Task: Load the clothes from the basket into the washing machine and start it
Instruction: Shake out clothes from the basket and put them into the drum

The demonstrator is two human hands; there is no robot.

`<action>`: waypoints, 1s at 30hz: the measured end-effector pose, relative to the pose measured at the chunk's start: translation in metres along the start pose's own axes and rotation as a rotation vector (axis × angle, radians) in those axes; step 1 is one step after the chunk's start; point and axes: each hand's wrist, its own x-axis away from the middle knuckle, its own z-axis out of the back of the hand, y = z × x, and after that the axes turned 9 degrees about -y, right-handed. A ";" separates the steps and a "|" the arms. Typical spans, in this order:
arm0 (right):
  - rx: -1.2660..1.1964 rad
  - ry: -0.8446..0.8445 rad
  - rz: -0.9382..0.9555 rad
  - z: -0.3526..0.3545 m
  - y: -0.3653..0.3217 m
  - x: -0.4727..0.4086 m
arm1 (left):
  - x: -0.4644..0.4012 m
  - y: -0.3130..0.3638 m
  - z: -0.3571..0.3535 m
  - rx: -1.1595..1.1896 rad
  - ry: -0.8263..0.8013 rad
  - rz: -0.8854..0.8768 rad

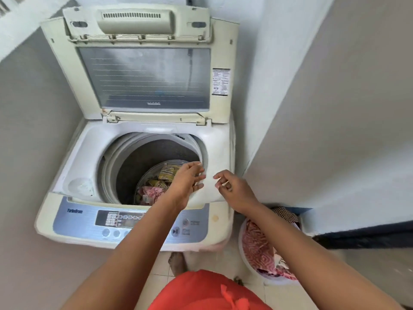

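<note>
A cream top-loading washing machine stands with its lid raised. Yellow-patterned and pink clothes lie at the bottom of the drum. My left hand hovers over the drum's right rim, fingers apart, holding nothing. Just to its right, my right hand is above the machine's top edge, fingers loosely curled and empty. On the floor to the right of the machine sits a white basket with red-patterned and checked clothes in it.
The control panel with buttons runs along the machine's front edge, partly hidden by my left forearm. Walls close in on the left and right. A dark blue ledge lies beyond the basket. Pale floor tiles show below.
</note>
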 end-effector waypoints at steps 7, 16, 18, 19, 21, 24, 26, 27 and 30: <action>-0.016 0.159 -0.084 0.056 0.068 0.067 | 0.027 -0.029 -0.092 0.022 -0.128 -0.024; -0.136 0.261 -0.311 0.112 0.166 0.144 | 0.024 -0.082 -0.172 -0.161 -0.216 0.080; -0.183 0.284 -0.362 0.119 0.183 0.154 | 0.018 -0.093 -0.180 -0.210 -0.233 0.120; -0.200 0.294 -0.388 0.121 0.192 0.157 | 0.014 -0.099 -0.185 -0.237 -0.240 0.148; -0.221 0.289 -0.438 0.125 0.208 0.161 | 0.004 -0.109 -0.193 -0.302 -0.260 0.203; -0.255 0.263 -0.520 0.125 0.224 0.163 | -0.012 -0.123 -0.205 -0.411 -0.290 0.258; -0.286 0.254 -0.577 0.122 0.234 0.162 | -0.023 -0.131 -0.214 -0.488 -0.323 0.286; -0.312 0.238 -0.607 0.118 0.239 0.162 | -0.027 -0.135 -0.219 -0.524 -0.335 0.305; -0.380 0.167 -0.672 0.107 0.256 0.159 | -0.046 -0.147 -0.229 -0.615 -0.349 0.371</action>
